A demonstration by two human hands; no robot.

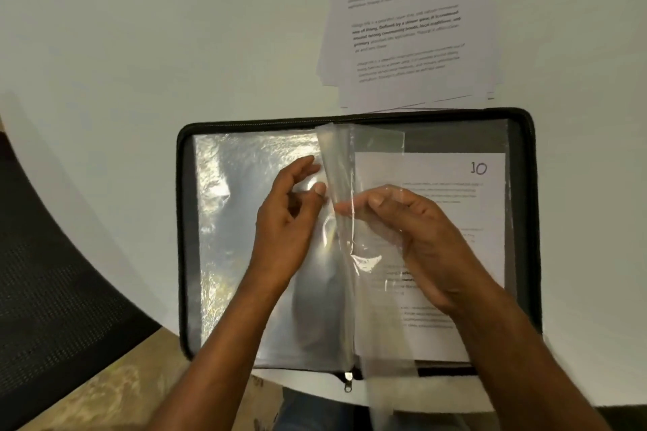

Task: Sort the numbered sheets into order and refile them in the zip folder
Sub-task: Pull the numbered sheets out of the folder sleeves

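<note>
Surface: white round table [175,45], with a dark mesh chair [45,290] at lower left.
Zip folder [525,220]: lies open and flat at the table's near edge, zipper pull [348,382] hanging at the spine's bottom.
Left page: shiny empty plastic sleeves [224,220].
Right page: sheet marked 10 [437,206] lies face up under plastic.
Loose stack of sheets [409,21]: on the table just beyond the folder's top right.
Raised sleeve [341,206]: stands at the spine between both hands.
Left hand [287,220]: thumb and fingertips pinching the sleeve's edge.
Right hand [413,231]: fingers curled behind the sleeve, pinching it.
</note>
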